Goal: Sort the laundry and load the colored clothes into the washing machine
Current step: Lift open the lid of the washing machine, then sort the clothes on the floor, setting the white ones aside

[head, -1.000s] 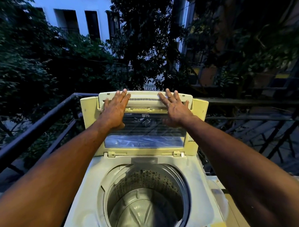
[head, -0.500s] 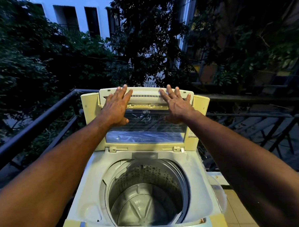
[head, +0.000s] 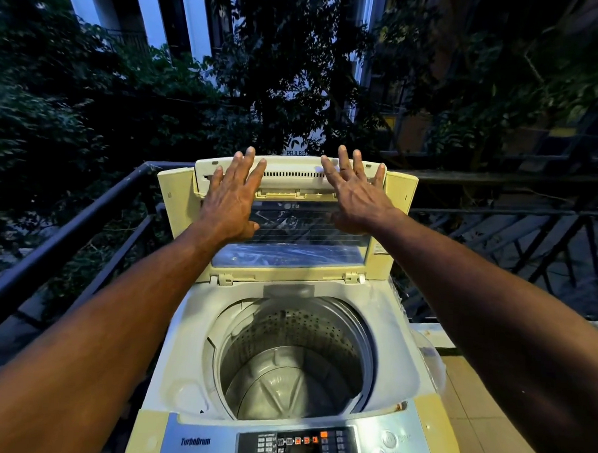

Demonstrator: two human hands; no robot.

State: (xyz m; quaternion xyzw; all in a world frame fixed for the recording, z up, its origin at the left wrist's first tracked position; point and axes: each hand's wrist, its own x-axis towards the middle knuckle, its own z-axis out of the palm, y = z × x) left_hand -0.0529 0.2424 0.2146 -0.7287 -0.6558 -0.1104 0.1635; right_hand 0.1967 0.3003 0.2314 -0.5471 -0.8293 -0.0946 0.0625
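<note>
1. The folded cream plastic lid with clear window panel (head: 290,239) of the top-loading washing machine (head: 389,319) now stands further back, more upright.
2. The left hand (head: 232,197) and right hand (head: 355,194) have spread their fingers; fingertips now rise past the lid's top edge.
3. The silver control panel (head: 301,445) with its lit orange buttons has come into sight at the bottom.

We see the washing machine (head: 300,332) at lower centre of the frame: top-loader, white body with yellowed trim. Its lid (head: 291,219) is folded and stands upright at the back, mid-frame, yellowed frame around a clear window. Drum (head: 293,359) is open, perforated steel wall, nothing visible inside it. Control panel (head: 298,445) runs along the bottom edge, dark with a few orange indicators lit; "TurboDrum" label sits left of it.
</note>
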